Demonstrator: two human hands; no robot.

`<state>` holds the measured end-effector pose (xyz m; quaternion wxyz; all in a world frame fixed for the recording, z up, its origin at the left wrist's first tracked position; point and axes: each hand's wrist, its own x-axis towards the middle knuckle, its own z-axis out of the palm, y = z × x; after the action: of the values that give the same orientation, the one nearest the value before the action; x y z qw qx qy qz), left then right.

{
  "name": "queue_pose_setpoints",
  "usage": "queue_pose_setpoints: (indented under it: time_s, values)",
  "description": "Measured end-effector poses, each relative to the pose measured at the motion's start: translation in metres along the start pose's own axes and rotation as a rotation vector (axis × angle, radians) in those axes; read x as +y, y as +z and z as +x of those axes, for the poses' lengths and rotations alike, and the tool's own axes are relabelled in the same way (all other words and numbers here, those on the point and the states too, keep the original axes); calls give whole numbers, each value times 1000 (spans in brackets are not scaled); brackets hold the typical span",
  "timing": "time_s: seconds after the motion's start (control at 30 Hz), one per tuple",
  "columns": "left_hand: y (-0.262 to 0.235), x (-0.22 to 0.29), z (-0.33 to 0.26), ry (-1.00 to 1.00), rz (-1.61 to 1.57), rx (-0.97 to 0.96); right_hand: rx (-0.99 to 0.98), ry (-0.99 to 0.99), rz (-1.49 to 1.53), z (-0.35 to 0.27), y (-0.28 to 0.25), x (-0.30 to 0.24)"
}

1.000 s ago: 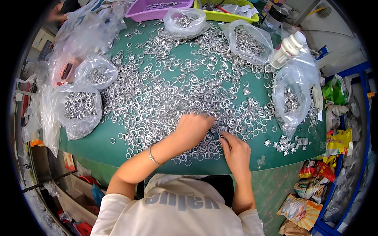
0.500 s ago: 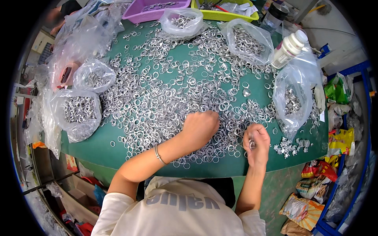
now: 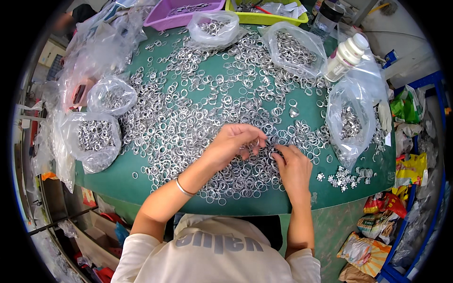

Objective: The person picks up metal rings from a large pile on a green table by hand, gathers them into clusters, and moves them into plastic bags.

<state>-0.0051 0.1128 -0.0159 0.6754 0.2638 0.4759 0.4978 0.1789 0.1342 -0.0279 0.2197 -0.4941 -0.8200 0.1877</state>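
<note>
Silver-coloured finger rings [image 3: 188, 127] lie in a broad, loose heap on the green tabletop [image 3: 113, 181]. Over its near middle, my left hand [image 3: 231, 145] is bent, thumb and fingers curled down among the rings; whatever it pinches blends into the heap. Just to the right, my right hand [image 3: 293, 169] has its thumb and forefinger drawn together at the rings, close to the left fingertips. Its other fingers are curled, and their contents are hidden. A metal bangle [image 3: 183, 187] circles my left wrist. Small whitish pieces [image 3: 343, 178] lie right of my right hand.
Clear bags of rings stand around the heap: two left [image 3: 96, 158] [image 3: 113, 96], two at the back [image 3: 214, 40] [image 3: 283, 61] and one right [image 3: 349, 101]. Purple [image 3: 158, 18] and yellow-green baskets [image 3: 264, 19] line the far edge. A white bottle [image 3: 347, 56] stands back right.
My right hand has moved left and forward from the table's near edge, where rings showed in its curled fingers, to the heap. My left hand has shifted slightly, its fingers loosening from a tighter curl.
</note>
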Motion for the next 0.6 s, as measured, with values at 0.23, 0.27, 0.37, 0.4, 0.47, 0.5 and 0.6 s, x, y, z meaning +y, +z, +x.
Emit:
queue_pose_setpoints:
  time_s: [0.23, 0.27, 0.37, 0.4, 0.47, 0.5, 0.6]
  values:
    - [4, -16, 16, 533, 1027, 92, -25, 213, 772, -4, -10, 27]
    - [6, -19, 16, 660, 1209, 111, -19, 292, 1010, -5, -11, 27]
    - [11, -23, 18, 542, 1391, 88, 36, 504, 1775, 0, -20, 23]
    - [11, -24, 19, 527, 1453, 70, 83, 556, 1899, 1, -20, 23]
    - [9, -27, 22, 544, 1440, 75, 23, 577, 1706, 2, -18, 25]
    - [8, -27, 22, 551, 1434, 79, -1, 548, 1560, 1, -16, 24]
    - [6, -15, 19, 612, 1076, 55, -48, 403, 918, -1, -14, 13]
